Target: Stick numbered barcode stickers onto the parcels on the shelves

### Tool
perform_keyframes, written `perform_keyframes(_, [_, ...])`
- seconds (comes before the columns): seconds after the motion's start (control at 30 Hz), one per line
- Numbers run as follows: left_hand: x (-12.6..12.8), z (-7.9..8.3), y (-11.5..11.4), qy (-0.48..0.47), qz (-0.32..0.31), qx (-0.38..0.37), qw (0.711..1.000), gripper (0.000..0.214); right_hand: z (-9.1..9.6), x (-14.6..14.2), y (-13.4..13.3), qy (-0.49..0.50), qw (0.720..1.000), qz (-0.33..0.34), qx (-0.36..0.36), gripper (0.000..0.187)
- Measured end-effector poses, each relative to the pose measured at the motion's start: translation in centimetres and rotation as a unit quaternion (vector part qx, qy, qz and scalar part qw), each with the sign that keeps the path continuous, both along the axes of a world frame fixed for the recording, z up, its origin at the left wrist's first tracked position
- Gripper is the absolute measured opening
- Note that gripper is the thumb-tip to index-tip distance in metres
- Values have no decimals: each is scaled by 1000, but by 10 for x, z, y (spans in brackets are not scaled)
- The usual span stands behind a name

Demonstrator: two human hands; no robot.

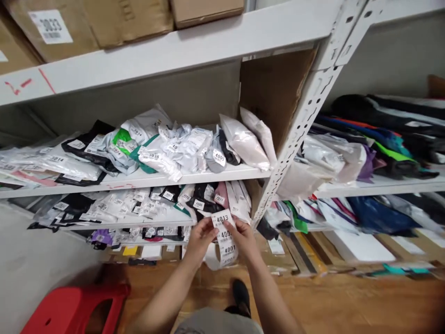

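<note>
Both my hands hold a white strip of numbered labels point(224, 236) in front of the lower shelves; its printed numbers read 4013, 400-something and 4001. My left hand point(200, 241) pinches the strip's left edge near the top. My right hand point(243, 237) pinches its right edge. Behind the strip lie bagged garments with numbered stickers point(205, 200) on the second shelf. More labelled bags point(167, 148) are piled on the shelf above.
A white metal shelf upright point(299, 125) slants beside the right hand. Cardboard boxes point(90, 23) sit on the top shelf. A red plastic stool point(73, 310) stands lower left. Dark and coloured bagged clothing point(382, 139) fills the right-hand racks. My black shoe point(240, 294) rests on the brown floor.
</note>
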State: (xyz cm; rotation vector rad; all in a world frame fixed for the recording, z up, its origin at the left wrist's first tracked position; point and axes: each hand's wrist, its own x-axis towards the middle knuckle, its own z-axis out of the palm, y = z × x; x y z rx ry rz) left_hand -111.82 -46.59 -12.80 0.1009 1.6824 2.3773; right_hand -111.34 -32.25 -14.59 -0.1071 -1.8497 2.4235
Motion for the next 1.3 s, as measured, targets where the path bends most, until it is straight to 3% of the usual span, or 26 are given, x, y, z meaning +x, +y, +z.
perform_keyframes(0.1, [18,-14,-36,-30,-15,-4,999,48,-29,28,-43,-27,999,-18,-18,42])
perform_keyframes(0.23, [38,-34,-73,-9,-19,-104,994,43,-52,62,-80,-37,999,-26,-14,40])
perform_keyframes(0.4, [69,-82,-106,-1,-75,-189,979,27,-88,113,-107,-64,994,-70,-46,40])
perform_keyframes(0.53, [98,-121,-123,-11,-121,-222,967,28,-118,154,-119,-129,985,-90,-71,37])
perform_keyframes(0.67, [119,-145,-112,-23,-129,-222,966,30,-135,173,-119,-161,978,-103,-82,44])
perform_keyframes(0.87, [131,-162,-69,-70,-80,-242,964,36,-141,174,-97,-209,966,-84,-124,39])
perform_keyframes(1.07, [132,-164,-45,-90,-60,-255,961,36,-144,170,-72,-231,964,-81,-103,40])
perform_keyframes(1.3, [138,-157,-47,-105,7,-252,962,42,-147,162,-68,-220,972,-9,-78,43])
